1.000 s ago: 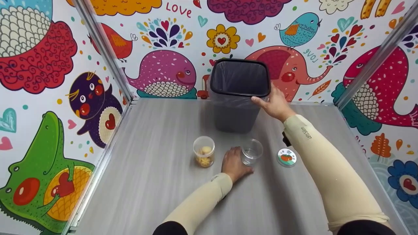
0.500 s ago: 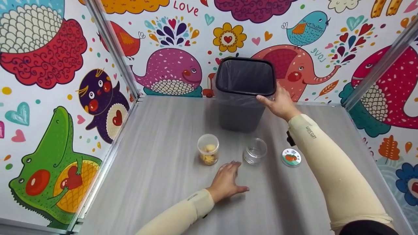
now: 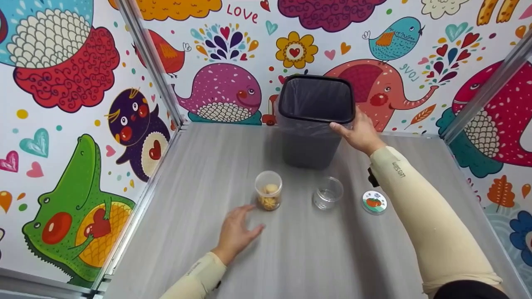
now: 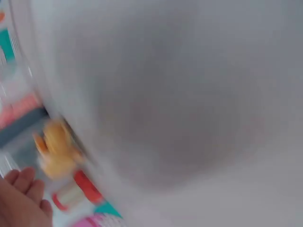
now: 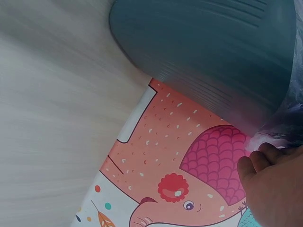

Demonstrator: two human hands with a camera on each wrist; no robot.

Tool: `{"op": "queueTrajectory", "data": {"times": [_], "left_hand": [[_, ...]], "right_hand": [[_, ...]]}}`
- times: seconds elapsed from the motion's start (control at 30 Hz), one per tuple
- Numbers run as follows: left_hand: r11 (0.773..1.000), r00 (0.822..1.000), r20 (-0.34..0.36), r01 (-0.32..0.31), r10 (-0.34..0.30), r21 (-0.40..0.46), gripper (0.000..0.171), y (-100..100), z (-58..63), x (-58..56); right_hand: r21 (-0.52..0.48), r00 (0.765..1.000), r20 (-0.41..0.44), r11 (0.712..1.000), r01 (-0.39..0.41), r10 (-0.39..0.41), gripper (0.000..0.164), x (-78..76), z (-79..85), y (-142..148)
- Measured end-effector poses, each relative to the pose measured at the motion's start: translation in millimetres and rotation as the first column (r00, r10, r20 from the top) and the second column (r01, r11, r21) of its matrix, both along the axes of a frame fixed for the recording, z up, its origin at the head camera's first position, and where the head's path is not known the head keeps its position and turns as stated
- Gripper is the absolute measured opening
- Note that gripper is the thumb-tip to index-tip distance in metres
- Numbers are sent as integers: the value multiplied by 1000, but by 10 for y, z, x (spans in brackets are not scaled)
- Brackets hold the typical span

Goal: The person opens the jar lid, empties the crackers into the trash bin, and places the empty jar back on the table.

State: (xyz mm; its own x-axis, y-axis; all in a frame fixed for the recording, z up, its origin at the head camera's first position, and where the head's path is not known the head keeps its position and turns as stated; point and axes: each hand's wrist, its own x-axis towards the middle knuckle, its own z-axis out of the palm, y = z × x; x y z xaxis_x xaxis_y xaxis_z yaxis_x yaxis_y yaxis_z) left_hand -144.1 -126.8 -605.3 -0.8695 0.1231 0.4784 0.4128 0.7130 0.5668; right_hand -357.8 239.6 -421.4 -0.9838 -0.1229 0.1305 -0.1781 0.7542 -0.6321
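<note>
My left hand (image 3: 235, 230) hovers over the table with fingers spread and nothing in them, its fingertips close to a clear plastic jar (image 3: 262, 182) of yellow cookies (image 3: 270, 200). The left wrist view is blurred, with the hand (image 4: 23, 198) at its lower left edge beside the yellow cookies (image 4: 57, 150). At the back, my right hand (image 3: 360, 132) grips the right front corner of a dark grey trash bin (image 3: 309, 147), thumb on the front below the black rim. A clear liner (image 3: 305, 128) folds over the bin's rim. In the right wrist view the fingers (image 5: 258, 163) are against the liner.
An uncovered, see-through plastic jar (image 3: 328, 195) stands right of the cookie jar. Farther right lies a round lid (image 3: 374, 202) with an orange fruit picture. Cartoon-printed walls (image 3: 224, 95) with metal posts enclose the grey table (image 3: 199, 166) at the back and sides.
My left hand has let go of the see-through jar and moved left towards the cookie jar. My right hand has stayed on the bin. The head view has shifted slightly.
</note>
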Motion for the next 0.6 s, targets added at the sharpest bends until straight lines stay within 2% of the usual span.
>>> {"op": "queueTrajectory", "data": {"times": [0.1, 0.17, 0.27, 0.4, 0.6], "left_hand": [[992, 984, 155, -96, 83, 83, 70, -175, 19, -103], [981, 960, 257, -146, 110, 126, 78, -245, 17, -171], [967, 925, 361, -192, 121, 168, 89, -294, 5, -257], [962, 898, 425, -207, 115, 177, 97, -285, -1, -351], [976, 887, 456, -160, 76, 148, 100, -201, -12, -452]], "right_hand": [[18, 1000, 19, 1000, 10, -10, 113, -8, -10, 20], [16, 1000, 15, 1000, 11, -11, 113, -14, -24, 25], [12, 1000, 18, 1000, 8, -9, 113, -13, -37, 22], [4, 1000, 8, 1000, 3, -3, 112, -17, -39, 18], [8, 1000, 6, 1000, 5, -5, 112, -19, -18, 17]]}}
